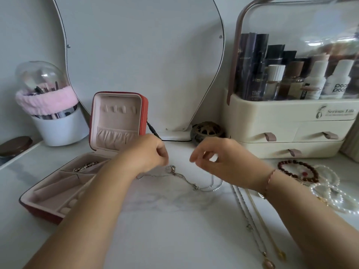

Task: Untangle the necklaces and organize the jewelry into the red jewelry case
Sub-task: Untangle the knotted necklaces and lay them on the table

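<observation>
Desk (165,220): white with faint grey veining; a curved mirror (145,55) stands at 12 o'clock.
Red jewelry case (145,111): open at 9 o'clock of the hands, lid upright, pink-lined base flat on the desk; a metal bracelet (85,166) lies in a back compartment.
Tangled necklaces (186,180): thin silver chains knotted on the desk, just below and between the two hands, outside the case.
Left hand (149,152): over the tangle's 10 o'clock end, fingers (162,152) curled tight, tips together just above a clasp; I cannot tell whether they pinch a chain.
Right hand (219,158): at 2 o'clock of the tangle, blurred, fingers loosely curled; one chain rises toward it, but I cannot tell whether it has hold.
Long necklaces (250,216): two, laid out straight at 5 o'clock, pendants at the near ends.
Bead bracelet (285,171): dark red, at 3 o'clock, overlapping the pearl strands (330,193).
Cosmetics organizer (291,121): cream drawers under a clear lid, at 2 o'clock, bottles inside.
Brush holder (58,129): white cup with a clear dome and a pink band, at 10 o'clock.
Brown ornament (207,131): round and pierced, between the mirror's foot and the organizer.
</observation>
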